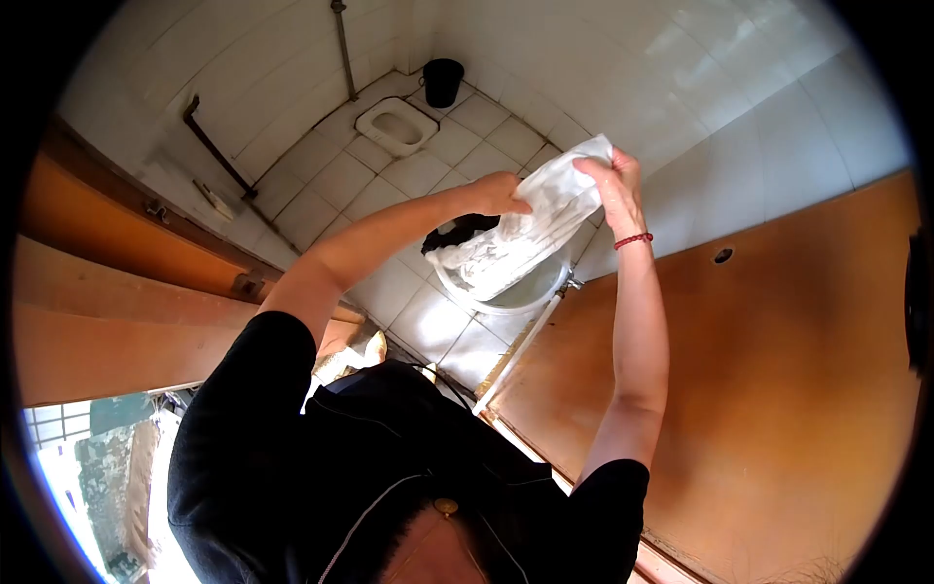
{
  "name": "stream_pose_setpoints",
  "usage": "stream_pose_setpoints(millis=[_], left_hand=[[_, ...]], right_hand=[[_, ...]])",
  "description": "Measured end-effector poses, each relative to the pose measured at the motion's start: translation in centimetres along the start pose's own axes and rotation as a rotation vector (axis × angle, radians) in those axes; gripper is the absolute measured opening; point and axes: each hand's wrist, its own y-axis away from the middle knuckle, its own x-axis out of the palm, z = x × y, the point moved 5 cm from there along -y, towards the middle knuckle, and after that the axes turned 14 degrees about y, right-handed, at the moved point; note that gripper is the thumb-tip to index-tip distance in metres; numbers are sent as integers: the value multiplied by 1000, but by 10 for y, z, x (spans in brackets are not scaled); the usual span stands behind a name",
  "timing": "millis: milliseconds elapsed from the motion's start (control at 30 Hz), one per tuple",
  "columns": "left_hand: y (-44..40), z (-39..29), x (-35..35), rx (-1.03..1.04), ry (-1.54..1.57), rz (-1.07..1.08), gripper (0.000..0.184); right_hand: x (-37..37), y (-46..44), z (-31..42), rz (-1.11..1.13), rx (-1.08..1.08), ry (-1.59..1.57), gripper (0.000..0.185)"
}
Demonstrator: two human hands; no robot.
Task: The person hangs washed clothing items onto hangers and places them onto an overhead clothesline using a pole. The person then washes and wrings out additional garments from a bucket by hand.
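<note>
A wet-looking white cloth [547, 216], perhaps a garment, stretches between my two hands and hangs down to the left. My left hand [501, 194] is closed on its upper left edge. At the cloth's top right end, my right hand [617, 183] grips it, thumb on the near side. Below is a round white basin [516, 310], partly hidden by the cloth, with what looks like water inside. Something black, probably fabric [457, 234], shows at the basin's far left side, partly covered by the cloth.
A small tap [574, 283] and white pipe [525, 352] stand beside the basin. Brown wooden doors or panels [769, 370] flank me. Farther off are a squat toilet [397, 125], a black bucket [443, 84] and a rusty pipe [219, 146] on the tiled wall.
</note>
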Motion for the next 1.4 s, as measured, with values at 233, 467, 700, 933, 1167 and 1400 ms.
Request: stream_pose_setpoints(millis=[233,467,700,933,1167,1400], left_hand=[[-9,-70,-28,98,182,-210,45],[-56,-54,-22,86,-409,79,31],[-95,-13,20,129,105,-202,24],[-73,-61,98,272,-332,68,19],[32,-129,147,574,-149,118,11],[97,-166,134,518,100,348,9]], right_hand=[[-114,-3,-47,-623,8,195,31],[-127,-6,-77,-759,49,316,42],[6,63,-98,-570,-390,514,11],[79,53,-184,-325,132,-127,22],[96,58,-208,-340,197,-248,22],[97,65,-228,-335,221,-272,21]])
